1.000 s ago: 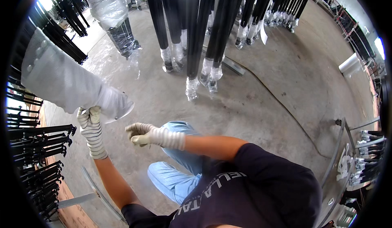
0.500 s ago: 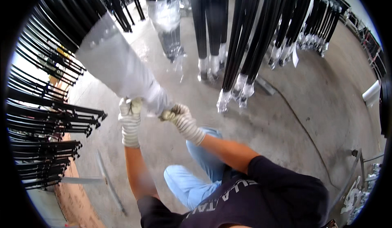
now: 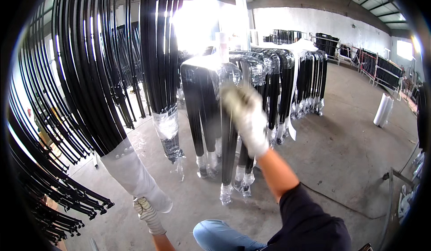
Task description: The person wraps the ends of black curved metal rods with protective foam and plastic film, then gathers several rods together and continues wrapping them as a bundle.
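A white plastic sleeve (image 3: 134, 172) covers the lower end of a bundle of black tubes (image 3: 92, 93) that hangs at the left. My left hand (image 3: 146, 209), in a striped whitish glove, is closed on the sleeve's near side, close to its bottom end. Raised toward the middle of the view is my right hand (image 3: 247, 116), also gloved. Motion blurs it, so its fingers and anything in them cannot be made out. Behind it stand black frames (image 3: 195, 102) with clear film over their tops and feet.
Another hanging black bundle (image 3: 162, 48) has clear film round its lower end (image 3: 166, 127). More black bars (image 3: 58, 183) fill the left side. White rolls (image 3: 383, 110) stand on the concrete floor at the right. A dark cable (image 3: 341, 201) runs along the floor toward a metal stand (image 3: 390, 179).
My right hand has left the sleeve's lower end and swung up and to the right. My left hand stays on the sleeve, which now hangs more steeply. The view has tilted up.
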{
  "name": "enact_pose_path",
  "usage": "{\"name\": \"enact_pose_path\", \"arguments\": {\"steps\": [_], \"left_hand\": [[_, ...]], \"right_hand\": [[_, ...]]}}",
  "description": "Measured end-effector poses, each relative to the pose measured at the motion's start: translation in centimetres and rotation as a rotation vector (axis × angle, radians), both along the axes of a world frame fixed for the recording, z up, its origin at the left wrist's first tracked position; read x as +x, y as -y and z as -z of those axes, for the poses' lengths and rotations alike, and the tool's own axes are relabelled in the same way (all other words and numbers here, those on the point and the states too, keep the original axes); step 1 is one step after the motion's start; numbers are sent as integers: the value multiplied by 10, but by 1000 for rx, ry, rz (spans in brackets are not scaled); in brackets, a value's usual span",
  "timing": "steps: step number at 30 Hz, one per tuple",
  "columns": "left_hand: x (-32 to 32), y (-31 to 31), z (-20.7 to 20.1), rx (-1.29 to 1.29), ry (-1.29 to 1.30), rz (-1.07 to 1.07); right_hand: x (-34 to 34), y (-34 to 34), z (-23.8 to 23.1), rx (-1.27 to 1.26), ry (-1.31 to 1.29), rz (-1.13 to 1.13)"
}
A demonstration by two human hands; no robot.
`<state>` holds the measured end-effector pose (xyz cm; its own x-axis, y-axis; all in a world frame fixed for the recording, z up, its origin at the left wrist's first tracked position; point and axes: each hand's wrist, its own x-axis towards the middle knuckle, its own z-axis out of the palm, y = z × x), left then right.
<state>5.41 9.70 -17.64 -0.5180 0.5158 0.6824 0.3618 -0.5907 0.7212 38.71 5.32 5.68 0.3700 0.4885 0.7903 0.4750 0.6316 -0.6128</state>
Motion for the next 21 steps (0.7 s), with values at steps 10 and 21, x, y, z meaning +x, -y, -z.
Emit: {"name": "enact_pose_path", "arguments": {"steps": [10,21], "left_hand": [[7,-10,7,105,214,374],[37,-1,-14,88,54,142]], "right_hand": [[134,-141,-112,-105,-308,-490],[-26,18,-47,-345,209,-423]]}}
